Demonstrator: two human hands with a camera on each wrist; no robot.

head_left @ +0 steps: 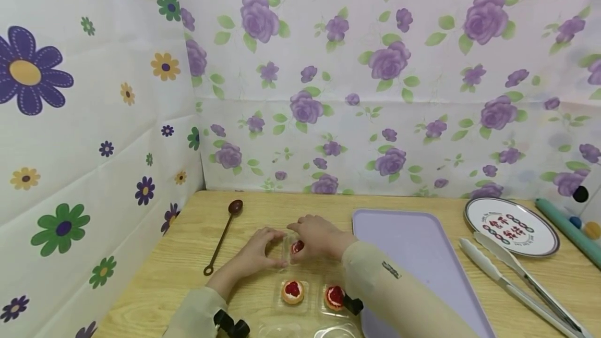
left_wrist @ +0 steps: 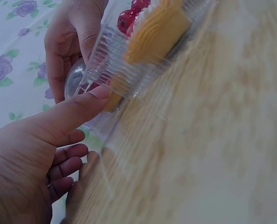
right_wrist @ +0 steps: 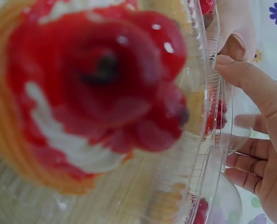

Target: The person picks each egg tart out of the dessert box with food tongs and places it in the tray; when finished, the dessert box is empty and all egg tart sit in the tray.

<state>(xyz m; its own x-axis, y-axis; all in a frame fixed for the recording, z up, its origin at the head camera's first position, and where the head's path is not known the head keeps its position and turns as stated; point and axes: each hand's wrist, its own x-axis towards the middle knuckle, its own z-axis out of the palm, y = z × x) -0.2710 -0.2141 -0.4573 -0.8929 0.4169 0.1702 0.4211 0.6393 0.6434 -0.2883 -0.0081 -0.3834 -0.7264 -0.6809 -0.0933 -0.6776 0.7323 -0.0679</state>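
Note:
A small tart (head_left: 297,246) topped with red fruit sits in a clear plastic box (left_wrist: 101,88) between both hands. My left hand (head_left: 260,251) grips the box at its left side, thumb on the near edge and fingers toward the far corner. From the right, my right hand (head_left: 319,236) holds the same box, its fingers over the far side and its thumb close to the tart. A clear dome (left_wrist: 74,77) shows beside the thumb in the left wrist view. Nearer to me, two more fruit tarts (head_left: 293,292) rest in clear boxes whose domed lids (head_left: 280,330) lie folded open.
A lilac tray (head_left: 404,233) lies to the right, partly under my right forearm. Beyond it are metal tongs (head_left: 521,280), a white plate (head_left: 512,226) with red lettering and a green roll (head_left: 570,231). A long brown spoon (head_left: 225,236) lies at left. Flowered cloths hang behind and at left.

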